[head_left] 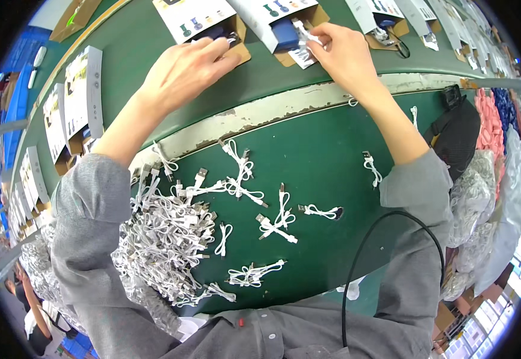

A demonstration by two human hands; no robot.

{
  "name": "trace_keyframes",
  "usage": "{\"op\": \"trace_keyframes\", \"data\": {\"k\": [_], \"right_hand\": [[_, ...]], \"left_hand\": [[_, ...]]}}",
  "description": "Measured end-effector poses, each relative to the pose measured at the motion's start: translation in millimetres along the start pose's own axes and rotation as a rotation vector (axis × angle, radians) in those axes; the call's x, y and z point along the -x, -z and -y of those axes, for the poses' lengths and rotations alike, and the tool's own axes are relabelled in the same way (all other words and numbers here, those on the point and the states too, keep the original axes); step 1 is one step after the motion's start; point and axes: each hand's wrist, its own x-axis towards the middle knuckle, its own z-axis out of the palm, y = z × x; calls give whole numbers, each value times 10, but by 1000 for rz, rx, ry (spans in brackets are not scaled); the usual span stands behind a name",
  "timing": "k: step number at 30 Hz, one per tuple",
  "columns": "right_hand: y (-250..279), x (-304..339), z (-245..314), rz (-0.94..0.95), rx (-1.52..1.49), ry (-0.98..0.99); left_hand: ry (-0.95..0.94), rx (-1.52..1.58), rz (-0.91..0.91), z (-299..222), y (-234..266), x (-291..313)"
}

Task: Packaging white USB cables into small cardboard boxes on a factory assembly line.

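Observation:
My left hand (192, 69) is at the open end of a printed white carton (197, 15). Its fingers are curled, with small white and silvery bits beside the fingertips; what they grip is mostly hidden. In a pinch, my right hand (350, 57) holds a bundled white USB cable (306, 35) at the mouth of a second white carton (260, 9). A dark blue item (284, 34) sits inside that carton, and a small printed white paper (303, 58) sticks out below the cable. Both cartons lie on the green belt with their brown flaps open.
A large pile of bundled white cables (168, 239) covers the left of the green table (314, 251), with several loose bundles (281, 212) around it. A worn pale ledge (260, 116) separates table and belt. More cartons (84, 90) line the belt; a black cap (455, 140) lies right.

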Motion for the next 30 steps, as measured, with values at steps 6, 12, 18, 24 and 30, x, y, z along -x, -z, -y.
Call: {"op": "trace_keyframes", "data": {"k": [6,12,18,24,30], "right_hand": [[54,14,-146,-205,77,104],[529,444,128,-228,-6,75],[992,1162,423,37,10,482],[1471,2039,495,547,243,686],[1316,2209,457,217,209,772]], "left_hand": [[212,-403,28,-325,-168,-153],[303,-98,-5,-627,-102,-516],[435,-252,138,-479,-2,-436],[450,-208,44,-1120,685,-862],[347,362,377,-2117,1879,-147]]}}
